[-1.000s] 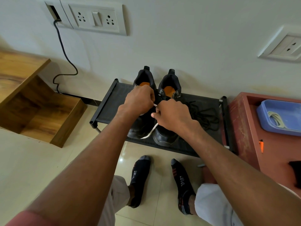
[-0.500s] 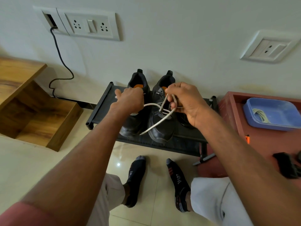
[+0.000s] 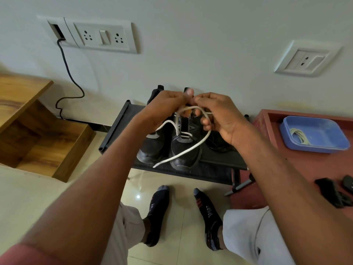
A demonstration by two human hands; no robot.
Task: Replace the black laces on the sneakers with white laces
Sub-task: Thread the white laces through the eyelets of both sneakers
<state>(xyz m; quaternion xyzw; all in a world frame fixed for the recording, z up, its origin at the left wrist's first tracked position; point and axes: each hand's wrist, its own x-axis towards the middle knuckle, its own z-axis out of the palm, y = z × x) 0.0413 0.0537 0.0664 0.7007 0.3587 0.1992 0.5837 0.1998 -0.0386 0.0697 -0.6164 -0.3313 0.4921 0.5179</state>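
Two black sneakers stand side by side on a low black rack (image 3: 114, 131): the left sneaker (image 3: 150, 150) and the right sneaker (image 3: 184, 153). A white lace (image 3: 183, 153) is threaded through the right sneaker's lower eyelets and loops up to my hands. My left hand (image 3: 164, 109) and my right hand (image 3: 219, 115) meet above the shoes, both pinching the white lace. One free end trails down over the right sneaker's toe. A pile of black laces (image 3: 217, 144) lies on the rack to the right of the shoes, partly hidden by my right hand.
A red-brown table (image 3: 309, 165) on the right carries a blue tray (image 3: 315, 134) with another white lace (image 3: 299, 135) and dark objects (image 3: 332, 194). A wooden shelf unit (image 3: 38, 134) stands at the left. My socked feet (image 3: 183, 213) rest on the tiled floor.
My hands rose from the shoe, drew the white lace up and came together above the sneakers, forming a loop. The view shifted left, showing more of the red table.
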